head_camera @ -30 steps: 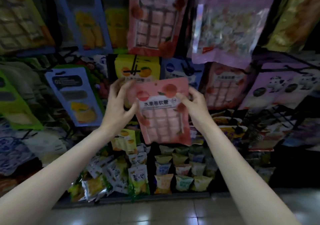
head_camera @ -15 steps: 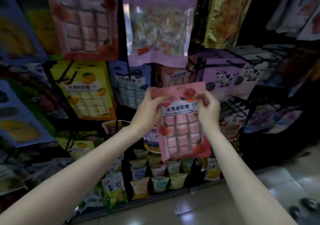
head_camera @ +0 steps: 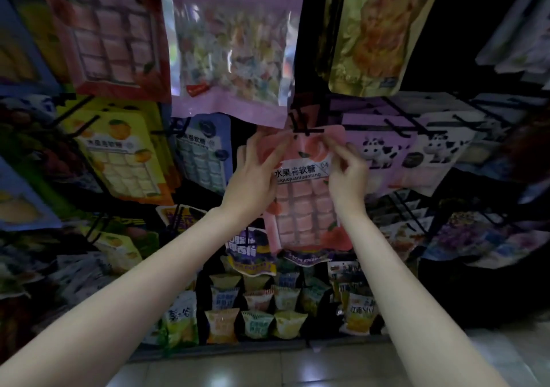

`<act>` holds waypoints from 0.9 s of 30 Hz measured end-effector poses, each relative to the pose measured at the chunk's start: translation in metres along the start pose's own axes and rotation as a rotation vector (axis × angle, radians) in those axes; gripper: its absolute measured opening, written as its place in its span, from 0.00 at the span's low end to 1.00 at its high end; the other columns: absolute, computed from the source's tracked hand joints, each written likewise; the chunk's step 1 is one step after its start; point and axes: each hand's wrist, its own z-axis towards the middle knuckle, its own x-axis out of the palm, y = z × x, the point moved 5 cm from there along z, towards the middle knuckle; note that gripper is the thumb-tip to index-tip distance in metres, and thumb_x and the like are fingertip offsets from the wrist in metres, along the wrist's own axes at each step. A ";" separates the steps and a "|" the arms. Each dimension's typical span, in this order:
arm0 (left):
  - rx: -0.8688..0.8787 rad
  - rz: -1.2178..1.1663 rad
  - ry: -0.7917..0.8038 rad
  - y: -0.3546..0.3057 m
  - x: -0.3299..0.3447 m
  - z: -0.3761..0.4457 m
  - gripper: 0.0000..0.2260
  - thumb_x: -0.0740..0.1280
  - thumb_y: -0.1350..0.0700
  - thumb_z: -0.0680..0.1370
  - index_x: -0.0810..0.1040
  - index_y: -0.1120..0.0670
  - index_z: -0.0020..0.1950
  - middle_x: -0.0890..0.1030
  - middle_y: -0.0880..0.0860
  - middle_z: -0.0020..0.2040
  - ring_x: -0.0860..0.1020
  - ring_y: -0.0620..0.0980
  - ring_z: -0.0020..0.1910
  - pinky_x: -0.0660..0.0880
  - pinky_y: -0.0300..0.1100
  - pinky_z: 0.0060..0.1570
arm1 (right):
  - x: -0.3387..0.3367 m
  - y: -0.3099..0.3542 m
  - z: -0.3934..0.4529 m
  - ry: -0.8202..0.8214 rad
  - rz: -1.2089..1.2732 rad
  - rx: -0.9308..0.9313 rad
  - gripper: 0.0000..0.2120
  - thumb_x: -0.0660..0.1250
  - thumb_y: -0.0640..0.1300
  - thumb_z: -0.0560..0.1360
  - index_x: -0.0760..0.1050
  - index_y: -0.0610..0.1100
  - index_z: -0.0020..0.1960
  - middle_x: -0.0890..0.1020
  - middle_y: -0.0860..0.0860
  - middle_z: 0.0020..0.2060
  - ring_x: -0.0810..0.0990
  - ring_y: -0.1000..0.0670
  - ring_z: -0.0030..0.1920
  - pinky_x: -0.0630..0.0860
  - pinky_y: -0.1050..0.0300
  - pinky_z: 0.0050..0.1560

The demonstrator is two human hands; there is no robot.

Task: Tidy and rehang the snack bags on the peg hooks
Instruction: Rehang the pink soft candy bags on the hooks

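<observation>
pink snack bag [head_camera: 300, 205] is up at the black peg hook [head_camera: 308, 129], top edge right at the hook tip, under the purple candy bag [head_camera: 235, 50] and between the blue bag [head_camera: 205, 154] and the cow-print bags [head_camera: 384, 151].

head view only: i can't tell if the hang hole is on the peg yet, that spot is dark and blurred. risk as i read it: letting go before the hole is threaded, and the bag drops onto the small packets [head_camera: 256, 321] below. pushing off-centre could also crumple the header, or knock the purple candy bag hanging just above.

my left hand [head_camera: 253, 178] holds the bag's upper left edge, fingers fairly extended along the header. my right hand [head_camera: 346, 175] pinches the upper right corner, thumb and forefinger narrow, other fingers curled. both hands are carrying the bag.
</observation>
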 end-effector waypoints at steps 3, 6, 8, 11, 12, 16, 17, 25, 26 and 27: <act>-0.006 0.025 0.002 -0.006 -0.001 0.004 0.28 0.58 0.64 0.70 0.68 0.52 0.70 0.64 0.64 0.67 0.65 0.67 0.61 0.76 0.54 0.44 | -0.001 -0.004 0.006 0.015 0.014 0.009 0.18 0.55 0.29 0.78 0.77 0.43 0.60 0.78 0.45 0.54 0.75 0.58 0.51 0.66 0.77 0.56; -0.006 0.082 0.020 -0.007 0.001 0.007 0.26 0.61 0.65 0.71 0.69 0.53 0.70 0.65 0.64 0.67 0.66 0.66 0.59 0.76 0.54 0.41 | -0.002 -0.009 0.009 0.032 0.017 0.038 0.20 0.54 0.28 0.77 0.77 0.41 0.60 0.77 0.45 0.53 0.74 0.59 0.49 0.65 0.79 0.53; -0.053 0.111 0.061 -0.004 0.006 0.008 0.27 0.62 0.65 0.73 0.67 0.53 0.72 0.62 0.64 0.69 0.63 0.66 0.62 0.75 0.56 0.42 | 0.000 -0.010 0.013 0.061 -0.065 0.035 0.20 0.54 0.28 0.77 0.75 0.41 0.63 0.75 0.46 0.53 0.73 0.56 0.51 0.65 0.78 0.52; -0.176 0.181 0.206 0.005 0.017 0.012 0.28 0.60 0.61 0.76 0.57 0.49 0.75 0.47 0.60 0.76 0.51 0.68 0.71 0.71 0.57 0.54 | 0.013 -0.011 0.020 0.210 -0.358 0.004 0.22 0.54 0.31 0.78 0.69 0.43 0.69 0.67 0.43 0.63 0.74 0.46 0.56 0.69 0.65 0.52; -0.212 0.194 0.244 0.008 0.018 0.013 0.28 0.61 0.59 0.77 0.55 0.49 0.76 0.43 0.58 0.76 0.46 0.68 0.72 0.68 0.57 0.59 | 0.019 -0.012 0.019 0.270 -0.453 0.014 0.22 0.56 0.32 0.78 0.66 0.43 0.71 0.61 0.43 0.67 0.71 0.42 0.60 0.70 0.60 0.53; -0.205 0.099 0.127 0.015 0.000 0.004 0.23 0.61 0.58 0.78 0.62 0.53 0.73 0.48 0.58 0.77 0.53 0.65 0.73 0.61 0.56 0.66 | 0.015 -0.002 0.015 0.169 -0.412 0.042 0.23 0.58 0.30 0.75 0.68 0.43 0.68 0.56 0.42 0.71 0.58 0.41 0.70 0.66 0.60 0.64; -0.206 0.049 0.062 0.021 -0.011 -0.003 0.20 0.62 0.59 0.77 0.68 0.55 0.70 0.54 0.58 0.75 0.59 0.64 0.71 0.67 0.56 0.62 | 0.006 0.008 0.014 0.064 -0.322 0.001 0.20 0.58 0.29 0.74 0.72 0.41 0.64 0.59 0.42 0.69 0.61 0.43 0.69 0.64 0.69 0.61; -0.099 -0.076 -0.337 0.056 -0.098 -0.047 0.11 0.59 0.62 0.75 0.78 0.60 0.53 0.72 0.57 0.54 0.74 0.45 0.45 0.74 0.41 0.40 | 0.016 0.116 0.019 -0.021 -0.011 -0.402 0.15 0.62 0.37 0.75 0.72 0.40 0.61 0.68 0.48 0.57 0.72 0.48 0.60 0.73 0.54 0.60; -0.099 -0.055 -0.365 0.058 -0.107 -0.048 0.12 0.58 0.61 0.75 0.78 0.60 0.54 0.72 0.57 0.54 0.73 0.45 0.45 0.72 0.37 0.40 | 0.028 0.121 0.021 0.007 -0.029 -0.395 0.17 0.64 0.38 0.75 0.70 0.39 0.64 0.68 0.46 0.59 0.71 0.46 0.62 0.71 0.53 0.61; -0.107 -0.041 -0.384 0.061 -0.116 -0.048 0.12 0.58 0.61 0.75 0.77 0.59 0.55 0.72 0.56 0.55 0.71 0.46 0.44 0.68 0.32 0.41 | 0.039 0.124 0.024 0.043 -0.052 -0.348 0.22 0.66 0.41 0.75 0.66 0.40 0.67 0.66 0.45 0.62 0.68 0.45 0.65 0.68 0.54 0.64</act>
